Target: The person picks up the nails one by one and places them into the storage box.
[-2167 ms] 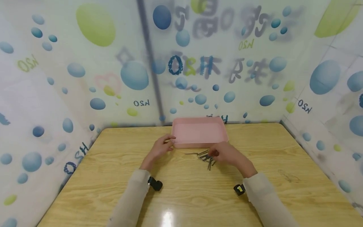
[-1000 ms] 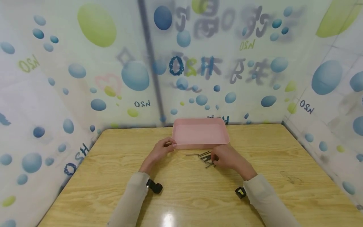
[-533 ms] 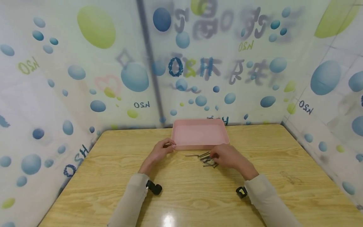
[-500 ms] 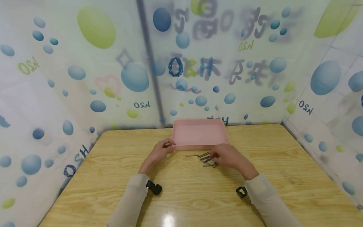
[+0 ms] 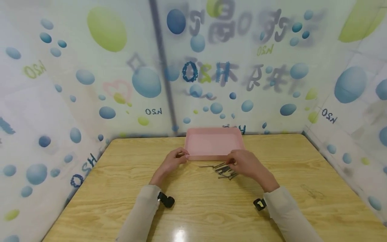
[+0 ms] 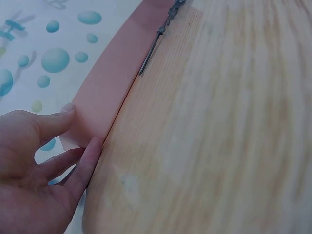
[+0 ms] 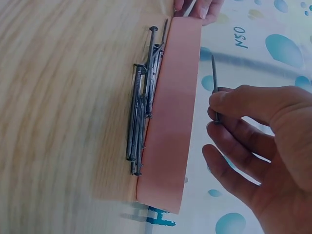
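Right wrist view: the right hand (image 7: pixel 285 146) has its grip closed on a single nail (image 7: pixel 215 80), pinched between thumb and fingertips close to its flat head. The nail's long axis runs almost from 6 to 12 o'clock, head at 6, point at 12. It is clear of the pink tray (image 7: pixel 168 122), whose outer side lies at 9 o'clock from it. Further toward 9, loose nails (image 7: pixel 134 109) lie on the counter (image 7: pixel 58 117) along that side, most axes leaning from 12 a little toward 1, with heads at both ends of the heap. They look like steel: probably stiff, smooth, light singly and sharp at the tip, so the shank by the head seems the place to take hold.

Left wrist view: the left hand (image 6: pixel 29 180) holds one corner of the tray in its grip. The tray seems light, fairly stiff plastic that could slide. One loose nail beside it aims its point toward 7 o'clock.

Head view: the tray's long axis runs from 9 to 3 o'clock, before a patterned backdrop (image 5: pixel 260 97). The heap sits at its 6 o'clock side; the outlying nail points to 9.
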Tool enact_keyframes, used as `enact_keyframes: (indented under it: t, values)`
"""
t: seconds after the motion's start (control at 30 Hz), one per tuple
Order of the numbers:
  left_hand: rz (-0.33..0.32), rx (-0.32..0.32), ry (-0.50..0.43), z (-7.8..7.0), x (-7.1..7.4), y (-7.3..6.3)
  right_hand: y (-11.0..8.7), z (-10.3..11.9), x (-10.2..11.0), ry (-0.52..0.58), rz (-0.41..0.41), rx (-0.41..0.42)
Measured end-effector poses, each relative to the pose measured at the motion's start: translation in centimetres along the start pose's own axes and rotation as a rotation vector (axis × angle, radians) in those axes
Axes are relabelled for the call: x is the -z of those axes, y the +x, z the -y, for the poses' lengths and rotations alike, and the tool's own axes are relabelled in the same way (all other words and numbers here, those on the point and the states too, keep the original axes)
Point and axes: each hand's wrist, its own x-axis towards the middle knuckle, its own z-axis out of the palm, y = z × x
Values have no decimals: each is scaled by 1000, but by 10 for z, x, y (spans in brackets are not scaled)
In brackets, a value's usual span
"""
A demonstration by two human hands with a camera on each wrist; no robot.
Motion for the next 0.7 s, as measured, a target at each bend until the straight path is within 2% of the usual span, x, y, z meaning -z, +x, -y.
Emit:
enact_keyframes:
  t: [0.23, 0.47, 0.7]
  values:
    - [1, -19, -8, -3, 0, -4, 9, -4, 11, 48, -48, -68]
    - [-10, 5, 13, 0, 1, -3, 20, -14, 16, 69, -145, -150]
    - [1, -10, 7, -1, 0, -1, 26, -22, 16, 58, -131, -208]
